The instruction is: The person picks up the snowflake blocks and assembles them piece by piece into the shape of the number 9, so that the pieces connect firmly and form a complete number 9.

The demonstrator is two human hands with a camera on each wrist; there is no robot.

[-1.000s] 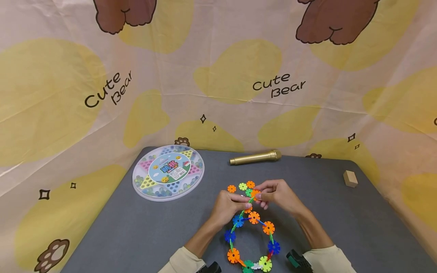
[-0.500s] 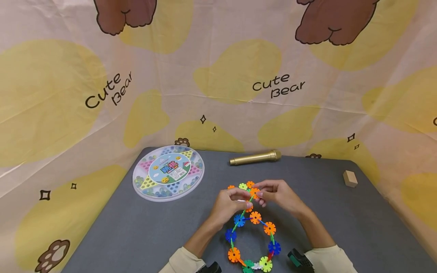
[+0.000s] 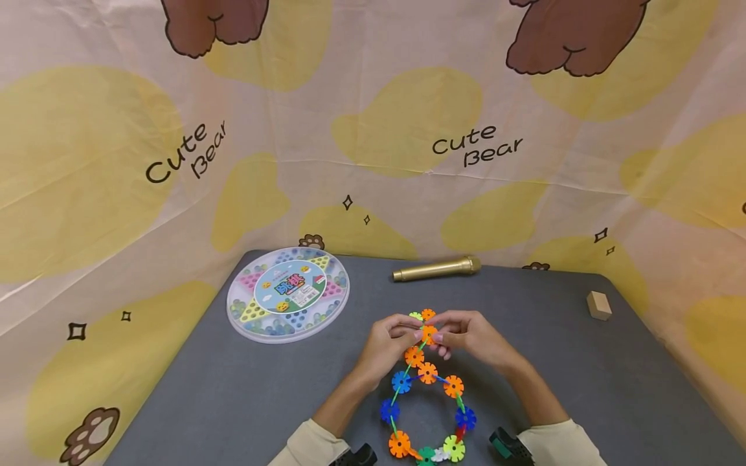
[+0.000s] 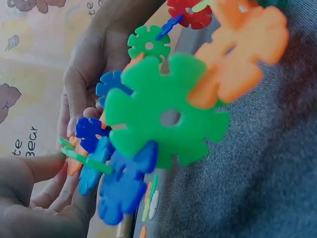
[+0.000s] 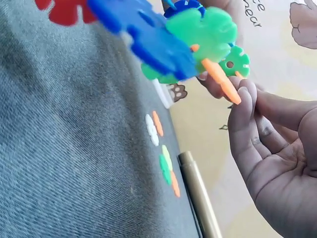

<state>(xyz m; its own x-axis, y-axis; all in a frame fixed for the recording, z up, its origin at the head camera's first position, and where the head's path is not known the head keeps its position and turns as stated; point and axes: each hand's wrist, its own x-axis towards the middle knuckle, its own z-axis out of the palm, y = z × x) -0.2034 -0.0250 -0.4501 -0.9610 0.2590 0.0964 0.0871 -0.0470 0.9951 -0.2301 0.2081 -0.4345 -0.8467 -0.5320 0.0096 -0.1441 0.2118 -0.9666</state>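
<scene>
A loop of slotted plastic flower discs in several colours hangs between my hands, with a blue disc (image 3: 390, 411) on its left side. Its top runs up as a short tail to an orange disc (image 3: 428, 334). My left hand (image 3: 384, 346) pinches the tail near that disc with thumb and fingers. From the other side my right hand (image 3: 478, 338) pinches the orange disc's edge. In the left wrist view a large green disc (image 4: 143, 116) covers part of the chain. The right wrist view shows my right thumb and finger meeting at an orange disc (image 5: 223, 82).
Loose discs, including an orange disc (image 3: 428, 314), lie just beyond my hands. A round marble game board (image 3: 245, 304) sits at the back left, a gold microphone (image 3: 437, 268) at the back, and a wooden block (image 3: 598, 305) at the right on the grey table (image 3: 233, 388).
Both hands have drawn closer together. The orange disc between them has moved slightly left, and the upper part of the loop has shifted left and down.
</scene>
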